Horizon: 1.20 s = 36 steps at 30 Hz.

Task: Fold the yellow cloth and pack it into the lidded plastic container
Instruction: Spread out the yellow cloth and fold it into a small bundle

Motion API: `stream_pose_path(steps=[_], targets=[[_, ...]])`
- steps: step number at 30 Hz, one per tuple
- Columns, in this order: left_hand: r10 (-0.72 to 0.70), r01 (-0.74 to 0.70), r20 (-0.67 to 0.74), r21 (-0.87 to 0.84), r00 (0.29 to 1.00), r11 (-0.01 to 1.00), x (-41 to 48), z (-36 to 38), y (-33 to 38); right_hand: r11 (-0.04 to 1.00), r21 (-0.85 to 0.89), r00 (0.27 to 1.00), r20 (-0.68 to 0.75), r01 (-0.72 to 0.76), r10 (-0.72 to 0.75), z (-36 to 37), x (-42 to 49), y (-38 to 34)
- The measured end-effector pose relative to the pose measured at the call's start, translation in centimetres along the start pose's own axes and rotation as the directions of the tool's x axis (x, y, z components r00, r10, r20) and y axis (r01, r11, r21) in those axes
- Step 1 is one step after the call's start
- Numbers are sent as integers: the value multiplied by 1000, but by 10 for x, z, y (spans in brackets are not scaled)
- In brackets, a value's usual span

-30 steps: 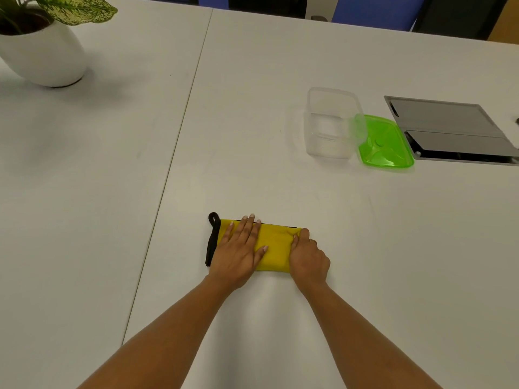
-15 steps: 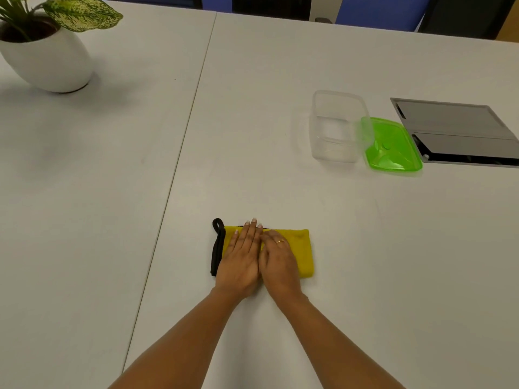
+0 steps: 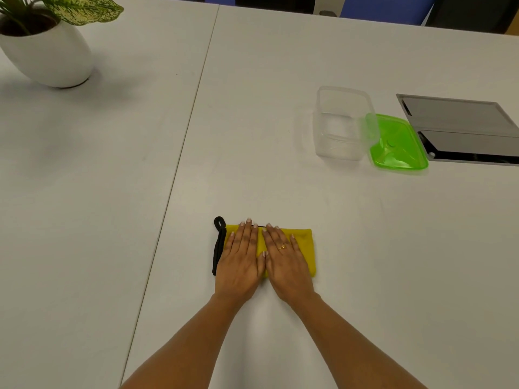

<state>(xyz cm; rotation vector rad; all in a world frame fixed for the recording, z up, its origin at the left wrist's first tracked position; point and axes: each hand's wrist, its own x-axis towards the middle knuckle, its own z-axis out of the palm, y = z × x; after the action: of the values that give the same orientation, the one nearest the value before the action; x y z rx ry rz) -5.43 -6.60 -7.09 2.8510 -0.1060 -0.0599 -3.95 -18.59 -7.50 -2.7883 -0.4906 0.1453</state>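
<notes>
Sitting at the far left corner of the table [image 3: 112,169] is a white pot [image 3: 47,57] with a green speckled plant [image 3: 81,7] in it, well away from everything else. A seam [image 3: 179,153] runs down the table between the pot and the work area.

Near the front edge, the cloth [image 3: 304,245] lies folded into a flat yellow strip, long side left to right. A black trim [image 3: 217,254] with a small loop at its far end edges its left side. The left hand [image 3: 241,259] lies flat on the left part of the cloth, palm down, fingers spread forward, gripping nothing. Just beside it, thumbs touching, the right hand [image 3: 283,259] presses flat on the middle of the cloth, also splayed and holding nothing; a ring [image 3: 282,247] shows on one finger. The right end of the cloth sticks out bare past that hand.

Farther back and to the right, well apart from the cloth, stands the clear container [image 3: 341,124], open. Its green lid [image 3: 398,144] lies flat on the table touching its right side. Right of the lid, a grey hatch [image 3: 460,122] is set into the table.
</notes>
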Motion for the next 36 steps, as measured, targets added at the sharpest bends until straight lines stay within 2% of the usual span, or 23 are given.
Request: stream_pose_path(steps=[4, 8, 15, 22, 26, 32, 36], targets=[[4, -4, 47, 1, 999, 1000, -4, -8, -8, 998, -47, 998, -55, -28, 26, 0, -3, 4], [21, -21, 82, 7, 996, 1000, -7, -11, -17, 997, -13, 993, -94, -75, 73, -5, -9, 19], [60, -60, 6, -80, 998, 995, -12, -2, -42, 996, 59, 997, 20, -71, 69, -6, -13, 39], [231, -204, 93, -235, 969, 950, -10, -13, -71, 977, 180, 982, 127, 114, -138, -18, -14, 62], [289, -244, 130, -279, 949, 929, -6, -16, -82, 960, 250, 979, 125, 125, -160, -19, -15, 68], [289, -221, 109, -414, 951, 883, -3, -21, -89, 927, 356, 981, 104, 119, -166, -24, -13, 77], [142, -43, 123, -589, 982, 807, 0, -27, -91, 871, 489, 995, 53, 52, -89, -32, -9, 76]])
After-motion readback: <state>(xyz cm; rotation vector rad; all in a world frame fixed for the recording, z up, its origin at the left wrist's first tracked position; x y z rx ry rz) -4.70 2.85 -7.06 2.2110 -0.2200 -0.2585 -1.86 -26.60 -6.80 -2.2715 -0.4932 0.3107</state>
